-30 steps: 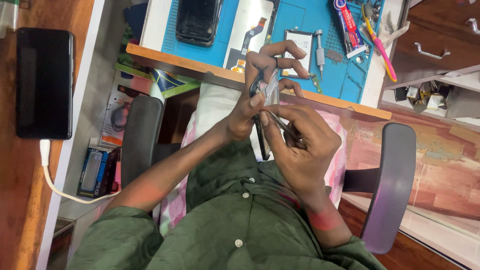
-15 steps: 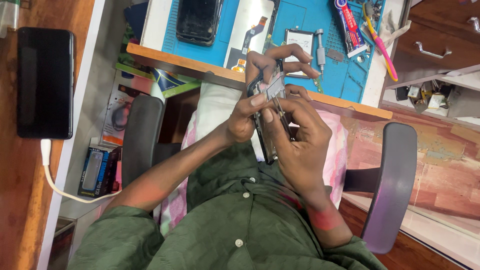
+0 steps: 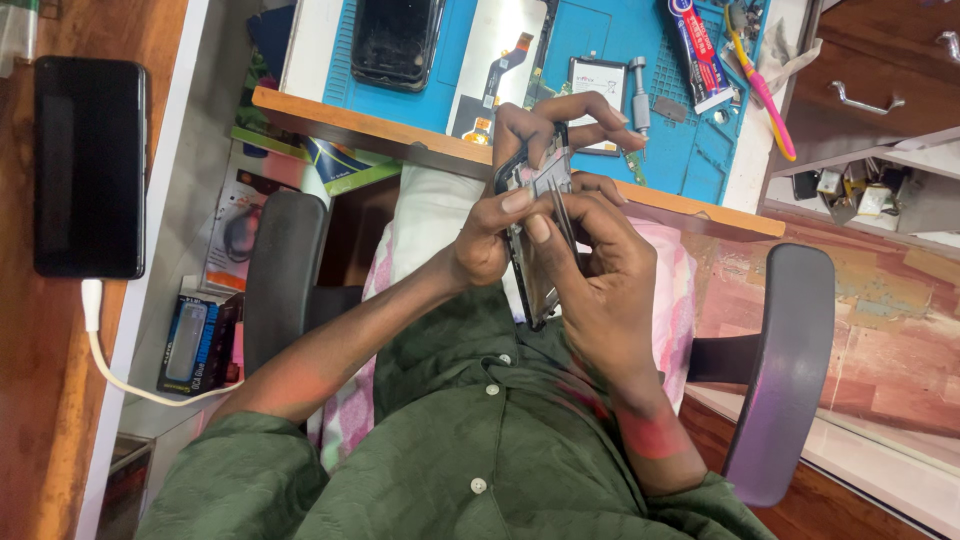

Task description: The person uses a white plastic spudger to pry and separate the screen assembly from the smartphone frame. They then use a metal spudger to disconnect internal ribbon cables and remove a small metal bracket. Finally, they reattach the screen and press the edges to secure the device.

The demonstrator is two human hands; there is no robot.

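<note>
My left hand grips a disassembled black phone upright over my lap, thumb pressed on its open face and fingers curled around its top edge. My right hand pinches thin metal tweezers, whose tips rest against the phone's upper inside, next to my left thumb. Both hands are close together just in front of the desk edge. The lower part of the phone runs down between my palms toward my green shirt.
A blue repair mat on the desk holds another opened phone, a flex cable, a small white part, a tube and a pink toothbrush. A black phone charges at left on a white cable. Chair armrests flank me.
Both hands lifted the phone a little toward the desk edge. The tweezers swung from lying angled low in my right hand to standing against the phone's inside.
</note>
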